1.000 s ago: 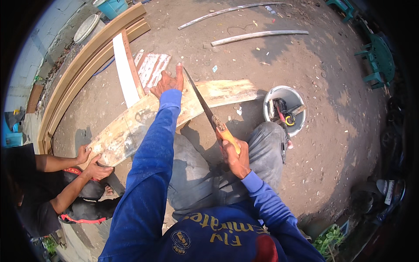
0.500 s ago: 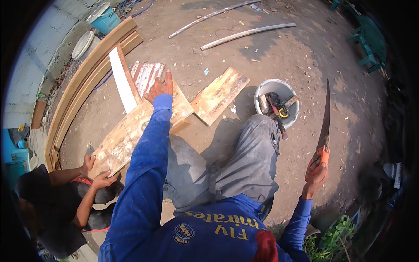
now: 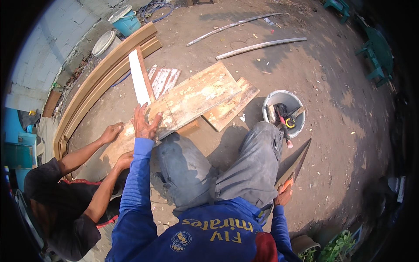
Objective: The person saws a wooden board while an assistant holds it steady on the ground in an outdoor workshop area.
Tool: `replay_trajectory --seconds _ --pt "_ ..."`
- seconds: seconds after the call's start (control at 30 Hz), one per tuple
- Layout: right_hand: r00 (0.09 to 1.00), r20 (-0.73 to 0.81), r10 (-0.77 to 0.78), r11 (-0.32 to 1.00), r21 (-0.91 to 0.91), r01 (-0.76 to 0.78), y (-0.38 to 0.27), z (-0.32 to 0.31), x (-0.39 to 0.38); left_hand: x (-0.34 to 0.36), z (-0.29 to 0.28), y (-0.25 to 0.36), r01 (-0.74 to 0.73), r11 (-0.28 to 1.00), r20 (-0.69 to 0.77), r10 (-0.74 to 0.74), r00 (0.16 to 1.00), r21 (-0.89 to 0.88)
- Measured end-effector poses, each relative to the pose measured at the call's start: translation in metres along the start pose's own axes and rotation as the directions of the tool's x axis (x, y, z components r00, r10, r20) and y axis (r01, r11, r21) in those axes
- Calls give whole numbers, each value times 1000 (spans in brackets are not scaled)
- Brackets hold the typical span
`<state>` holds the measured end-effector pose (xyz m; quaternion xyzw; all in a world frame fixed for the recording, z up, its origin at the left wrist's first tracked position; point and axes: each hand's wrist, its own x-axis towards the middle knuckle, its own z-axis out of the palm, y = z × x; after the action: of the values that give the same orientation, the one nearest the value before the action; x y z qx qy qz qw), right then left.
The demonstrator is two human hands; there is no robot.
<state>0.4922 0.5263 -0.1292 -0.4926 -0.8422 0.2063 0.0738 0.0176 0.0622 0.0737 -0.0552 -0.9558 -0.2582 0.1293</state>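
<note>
My left hand (image 3: 146, 124) rests on a worn wooden plank (image 3: 203, 91), fingers spread over its top face. A thin dark line crosses the plank just beyond my fingers. Another person's hands (image 3: 114, 131) hold the plank's near left end. Down at my right side, my right hand (image 3: 283, 196) is closed around the orange handle of a handsaw (image 3: 300, 165), its blade pointing forward and away from the plank. Under the plank's far end lies a shorter board (image 3: 231, 111), partly covered.
A grey bucket (image 3: 265, 107) with tools stands beyond my right knee. Long timber beams (image 3: 94, 83) lie at the left, with a white-faced strip (image 3: 139, 78) against them. Two thin poles (image 3: 262, 48) lie farther off. Green plastic chairs (image 3: 377, 54) stand far right.
The plank has shifted forward and right over the shorter board. My left hand has come back toward me and opened flat on it. The saw has swung lower and closer to my leg.
</note>
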Motion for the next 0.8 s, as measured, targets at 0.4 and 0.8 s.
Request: replay_trajectory --seconds 0.4,0.8 --pt "987 -151 53 831 555 40 -153 -99 47 -98 -27 -7 1 991 -73 -11 997 -134" --pt "907 -24 -420 503 826 255 -304 -143 0 8 53 38 -93 983 -113 75 991 -157"
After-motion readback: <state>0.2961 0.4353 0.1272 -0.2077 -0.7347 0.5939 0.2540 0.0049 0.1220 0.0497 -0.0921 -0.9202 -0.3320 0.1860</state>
